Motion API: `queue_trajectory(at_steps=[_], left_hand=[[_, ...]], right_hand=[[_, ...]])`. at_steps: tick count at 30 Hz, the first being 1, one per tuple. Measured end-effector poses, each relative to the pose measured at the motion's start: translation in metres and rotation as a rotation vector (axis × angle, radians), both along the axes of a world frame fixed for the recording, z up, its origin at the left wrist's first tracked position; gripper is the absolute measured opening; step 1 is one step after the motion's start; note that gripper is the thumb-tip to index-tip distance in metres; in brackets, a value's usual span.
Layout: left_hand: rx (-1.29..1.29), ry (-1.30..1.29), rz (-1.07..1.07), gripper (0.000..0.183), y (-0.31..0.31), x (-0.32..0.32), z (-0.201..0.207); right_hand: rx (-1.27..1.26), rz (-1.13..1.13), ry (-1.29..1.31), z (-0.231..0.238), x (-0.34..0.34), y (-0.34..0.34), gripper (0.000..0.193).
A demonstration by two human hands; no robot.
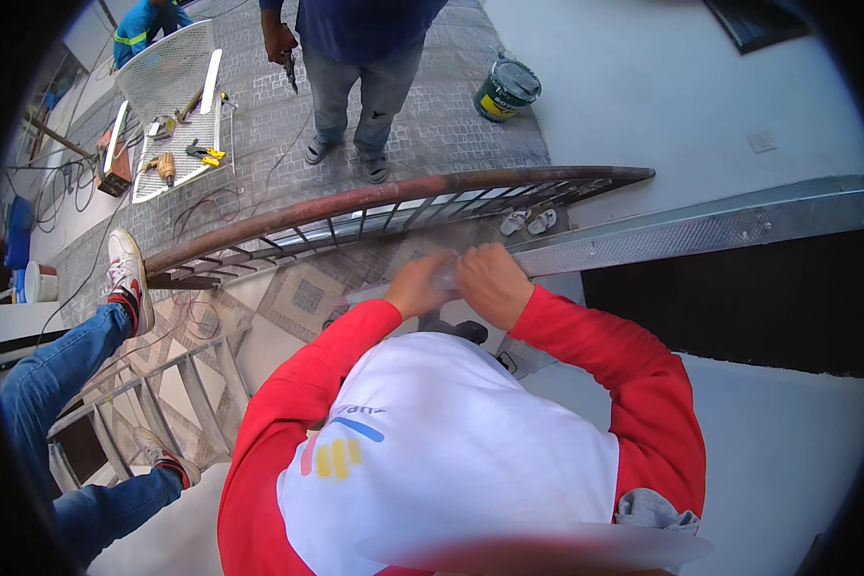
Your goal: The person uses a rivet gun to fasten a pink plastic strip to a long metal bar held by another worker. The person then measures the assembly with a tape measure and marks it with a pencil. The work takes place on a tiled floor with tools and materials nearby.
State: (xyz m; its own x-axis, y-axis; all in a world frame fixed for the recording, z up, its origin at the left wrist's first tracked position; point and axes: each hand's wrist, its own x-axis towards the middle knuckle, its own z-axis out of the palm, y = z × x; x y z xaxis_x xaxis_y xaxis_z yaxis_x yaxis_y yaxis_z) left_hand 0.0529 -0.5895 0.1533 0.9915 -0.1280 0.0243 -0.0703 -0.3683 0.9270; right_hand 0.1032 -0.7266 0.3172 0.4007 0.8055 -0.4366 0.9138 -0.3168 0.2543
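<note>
The long dimpled metal channel (662, 236) runs from the right side to just beside the right hand (494, 286), above the dark opening (730, 312). The left hand (424, 285) is close by, near the curved railing (384, 198). The fingers of both hands are curled in and bunched close, tip to tip, around something small and blurry. I can't tell what they pinch, or if they touch the channel. The channel looks thin, so I think it is light for how long it is. It should be stiff along its length but could twist or dent. Smooth metal may slip, and its edges may be sharp. The flat sides look like the best place to hold, with a hand far along it too.
</note>
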Motion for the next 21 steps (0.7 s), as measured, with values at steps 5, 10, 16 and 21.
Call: queue_trajectory(at_steps=[5,10,16,21], left_hand=[[-0.064,-0.022,0.043,0.047,-0.067,0.041,-0.023],[-0.392,-0.171,0.256,0.043,-0.131,0.059,-0.046],[-0.701,-0.036,0.183,0.044,-0.173,0.066,-0.040],[-0.815,0.125,0.152,0.051,-0.200,0.057,-0.021]], right_hand=[[-0.257,0.164,-0.076,0.006,0.033,-0.013,0.016],[0.561,0.410,0.077,0.023,0.045,-0.079,0.019],[1.150,-0.321,0.362,-0.055,0.070,-0.218,0.084],[0.962,-0.344,0.319,-0.160,0.067,-0.272,0.117]])
